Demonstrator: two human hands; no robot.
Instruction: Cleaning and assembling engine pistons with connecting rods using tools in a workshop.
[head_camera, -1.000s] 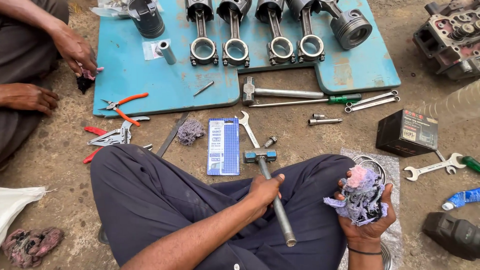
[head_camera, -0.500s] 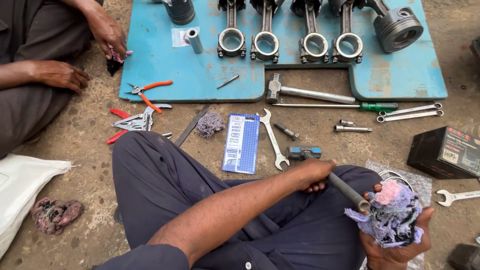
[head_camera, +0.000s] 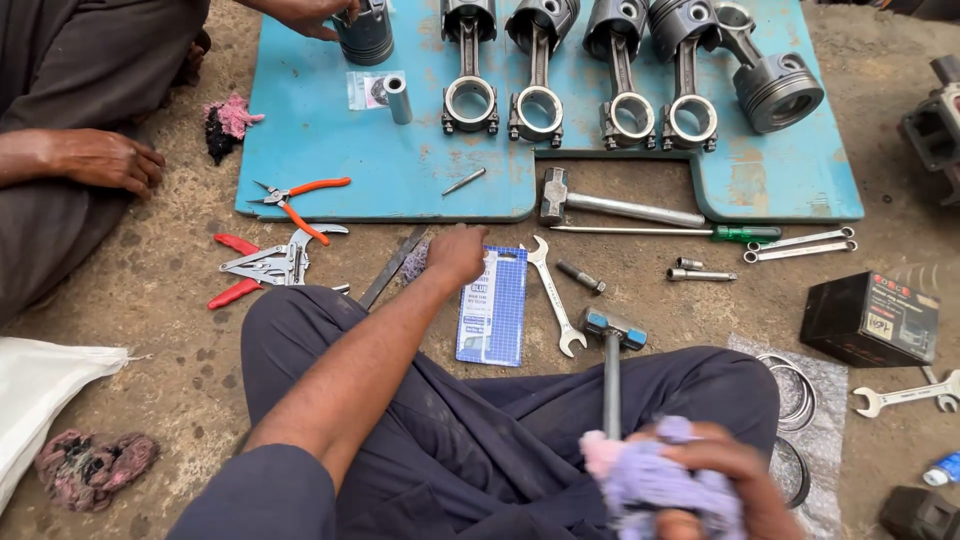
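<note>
Left hand (head_camera: 457, 255) reaching far, fingers curled over blue-white card packet's (head_camera: 493, 305) top edge | right hand (head_camera: 715, 475) gripping lilac cotton rag (head_camera: 650, 480), near right

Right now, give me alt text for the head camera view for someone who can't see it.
A seated person's left hand reaches to a blue card pack on the ground, while the right hand holds a purple rag. Ahead, pistons line a blue board among scattered wrenches.

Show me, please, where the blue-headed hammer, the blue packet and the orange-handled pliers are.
blue-headed hammer (head_camera: 612, 325), head view, on its head.
blue packet (head_camera: 493, 310), head view, on its middle.
orange-handled pliers (head_camera: 300, 195), head view, near the pivot.
</note>
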